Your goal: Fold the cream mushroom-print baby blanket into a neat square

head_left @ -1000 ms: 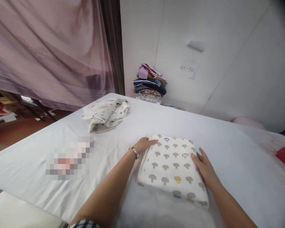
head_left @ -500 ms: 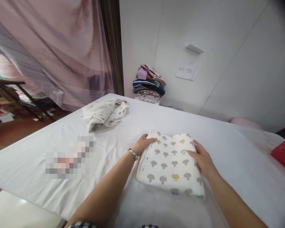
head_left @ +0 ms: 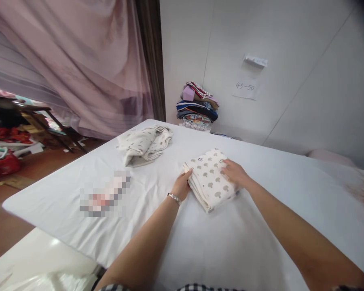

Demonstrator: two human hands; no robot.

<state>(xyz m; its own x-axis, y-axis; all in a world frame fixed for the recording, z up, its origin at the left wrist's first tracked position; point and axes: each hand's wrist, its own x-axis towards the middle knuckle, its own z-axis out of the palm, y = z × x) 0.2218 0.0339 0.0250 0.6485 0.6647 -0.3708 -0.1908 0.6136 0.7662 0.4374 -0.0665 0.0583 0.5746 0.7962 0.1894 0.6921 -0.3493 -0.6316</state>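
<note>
A white cloth with a grey mushroom print (head_left: pixel 214 173) lies folded into a thick, small block on the white-covered table (head_left: pixel 230 242). At its left edge, my left hand (head_left: pixel 182 186), with a silver bracelet on the wrist, pinches the folded layers with the thumb on top. My right hand (head_left: pixel 235 173) rests on the cloth's upper right part, fingers laid over the top and slightly blurred. Farther back and to the left is a second pale cloth with small dark prints (head_left: pixel 145 143), loosely bundled and apart from both hands.
A pixelated pinkish item (head_left: pixel 106 198) lies on the table's left side. Behind the table, folded fabrics (head_left: pixel 197 107) are stacked against the wall, near a paper marked 45-50 (head_left: pixel 244 88). A pink curtain (head_left: pixel 94 60) hangs at left. A plastic bag (head_left: pixel 54 281) shows at lower left.
The mushroom-print cloth is now folded smaller and turned, lying farther from me. My right hand has moved from its right edge onto its top. The view has shifted slightly left.
</note>
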